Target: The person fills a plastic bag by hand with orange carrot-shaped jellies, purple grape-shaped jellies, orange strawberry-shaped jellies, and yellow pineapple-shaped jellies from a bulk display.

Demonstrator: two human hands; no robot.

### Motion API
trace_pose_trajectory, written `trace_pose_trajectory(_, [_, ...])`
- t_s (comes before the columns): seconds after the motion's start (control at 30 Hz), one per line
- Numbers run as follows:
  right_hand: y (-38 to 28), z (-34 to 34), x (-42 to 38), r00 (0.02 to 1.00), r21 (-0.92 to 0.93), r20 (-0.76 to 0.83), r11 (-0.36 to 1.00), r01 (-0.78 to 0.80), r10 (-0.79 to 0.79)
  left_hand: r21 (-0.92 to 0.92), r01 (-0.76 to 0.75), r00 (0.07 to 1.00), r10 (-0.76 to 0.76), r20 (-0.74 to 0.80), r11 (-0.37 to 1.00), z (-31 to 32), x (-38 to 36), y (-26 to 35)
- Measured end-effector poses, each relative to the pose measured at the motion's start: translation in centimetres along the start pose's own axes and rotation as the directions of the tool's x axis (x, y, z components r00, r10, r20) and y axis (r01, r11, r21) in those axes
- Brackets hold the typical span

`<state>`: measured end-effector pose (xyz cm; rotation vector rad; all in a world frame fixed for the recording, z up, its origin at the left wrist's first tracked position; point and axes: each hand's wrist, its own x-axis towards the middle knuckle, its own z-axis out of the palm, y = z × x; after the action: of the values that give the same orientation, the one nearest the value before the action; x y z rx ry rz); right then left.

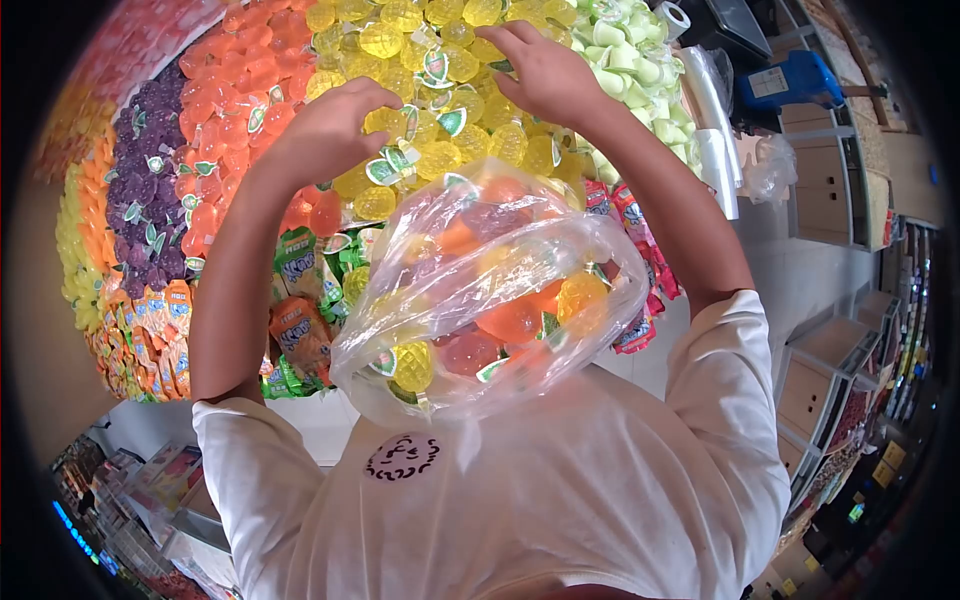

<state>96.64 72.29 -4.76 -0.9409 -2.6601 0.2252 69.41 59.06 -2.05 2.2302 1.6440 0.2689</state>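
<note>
Bright, even light fills the scene, seemingly from overhead, with white glare streaking the clear plastic bag (490,300) just below the hands (345,130). Shadows are soft. The wide lens bends shelves (830,380) at right, black rounds the corners, and the far upper left is hazily blurred.

Left arm: The bare left forearm (240,240) rose from the elbow and angled inward toward the centre.
Left hand: The bare left hand (342,128), back up, pointed inward with fingers bent and the thumb apart from the forefinger.
Right arm: The bare right forearm (665,185) slanted up and inward from a bent elbow.
Right hand: The bare right hand (548,78) reached farther forward, back up, its fingers slightly curved and parted from the thumb.
Both hands: They were well apart, palms hidden.
</note>
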Motion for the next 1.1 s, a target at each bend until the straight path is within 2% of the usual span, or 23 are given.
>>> trace_pose_trajectory(0.03, [0.1,0.5,0.1,1.0,0.006,0.006,1.0,0.002,-0.002,-0.004,0.007,1.0,-0.007,0.004,1.0,0.1,-0.1,-0.2])
trace_pose_trajectory(0.1, [0.0,1.0,0.3,0.999,-0.062,-0.043,0.998,-0.029,0.026,0.006,-0.072,0.997,0.072,0.022,0.997,0.3,-0.4,-0.3])
trace_pose_trajectory(0.23, [-0.4,1.1,0.5,0.996,-0.071,-0.015,0.994,-0.085,0.084,0.051,-0.043,0.999,0.043,0.003,0.998,0.8,-0.3,0.2])
trace_pose_trajectory(0.33, [-0.4,1.2,0.2,0.994,-0.083,-0.047,0.991,-0.106,0.102,0.004,-0.009,0.999,0.008,0.047,1.0,0.8,-0.2,-0.1])
trace_pose_trajectory(0.4, [-0.1,0.8,-0.1,0.994,-0.018,-0.056,0.995,-0.095,0.094,-0.001,-0.086,0.99,0.085,-0.108,0.996,1.1,-0.9,-0.3])
trace_pose_trajectory(0.43, [-0.1,0.6,-0.5,0.994,-0.015,-0.055,0.995,-0.094,0.093,0.0,-0.084,0.991,0.084,-0.107,0.996,1.1,-1.2,-0.2])
trace_pose_trajectory(0.5, [-0.4,-0.4,-1.3,0.984,-0.004,-0.177,1.0,-0.011,0.01,-0.167,-0.027,0.983,-0.004,-0.185,0.986,1.1,-2.2,0.3])
trace_pose_trajectory(0.53, [-1.6,-2.6,-1.4,0.987,0.186,-0.036,0.972,-0.146,0.155,-0.169,-0.025,0.983,-0.007,-0.185,0.985,0.9,-2.8,0.5])
trace_pose_trajectory(0.57, [-1.4,-2.9,-1.7,0.988,0.185,-0.037,0.972,-0.144,0.153,-0.185,0.025,0.971,-0.067,-0.227,0.982,0.7,-3.5,0.8])
trace_pose_trajectory(0.63, [-1.8,-4.2,-2.5,0.949,0.214,-0.308,0.968,0.131,-0.06,-0.203,0.073,0.955,-0.127,-0.268,0.976,-0.2,-4.8,1.3])
trace_pose_trajectory(0.67, [-2.2,-5.2,-3.2,0.973,0.305,-0.221,0.952,0.003,0.068,-0.41,0.131,0.952,-0.23,-0.203,0.903,-0.9,-5.4,1.6])
trace_pose_trajectory(0.7, [-3.0,-6.7,-3.6,0.973,0.305,-0.22,0.952,0.003,0.068,-0.594,0.188,0.942,-0.315,-0.116,0.782,-1.5,-5.9,2.1])
trace_pose_trajectory(0.73, [-3.5,-8.1,-4.0,0.979,0.563,-0.07,0.818,-0.119,0.191,-0.625,0.14,0.926,-0.324,-0.191,0.768,-1.8,-6.5,2.7])
trace_pose_trajectory(0.77, [-3.7,-8.9,-4.4,0.959,0.755,0.108,0.606,-0.252,0.263,-0.627,0.141,0.927,-0.325,-0.189,0.766,-2.3,-7.0,2.7])
trace_pose_trajectory(0.8, [-3.3,-8.9,-4.8,0.977,0.843,0.062,0.514,-0.16,0.203,-0.635,0.094,0.914,-0.319,-0.25,0.767,-3.0,-7.7,2.7])
trace_pose_trajectory(0.83, [-3.4,-9.1,-5.4,0.977,0.842,0.064,0.514,-0.162,0.203,-0.641,0.046,0.898,-0.313,-0.309,0.766,-3.5,-8.2,2.9])
trace_pose_trajectory(0.87, [-3.5,-9.4,-6.0,0.975,0.889,0.115,0.417,-0.187,0.191,-0.679,-0.045,0.882,-0.29,-0.371,0.733,-3.7,-8.5,3.7])
trace_pose_trajectory(0.9, [-3.7,-9.7,-6.5,0.972,0.925,0.159,0.318,-0.208,0.173,-0.677,-0.049,0.881,-0.287,-0.375,0.734,-4.1,-8.8,4.4])
trace_pose_trajectory(0.93, [-3.9,-9.8,-7.1,0.966,0.896,0.181,0.374,-0.239,0.184,-0.695,-0.084,0.878,-0.277,-0.39,0.714,-4.3,-9.1,4.9])
trace_pose_trajectory(0.97, [-3.7,-9.7,-7.8,0.967,0.896,0.178,0.376,-0.236,0.183,-0.703,-0.101,0.876,-0.272,-0.398,0.704,-4.7,-9.6,5.5])
trace_pose_trajectory(1.03, [-3.3,-9.9,-9.0,0.984,0.858,0.138,0.482,-0.177,0.117,-0.713,-0.131,0.894,-0.229,-0.385,0.689,-5.6,-10.6,7.0])
trace_pose_trajectory(1.1, [-5.2,-11.5,-10.3,0.987,0.87,0.094,0.472,-0.145,0.129,-0.666,-0.217,0.871,-0.167,-0.462,0.713,-5.3,-11.8,9.6])
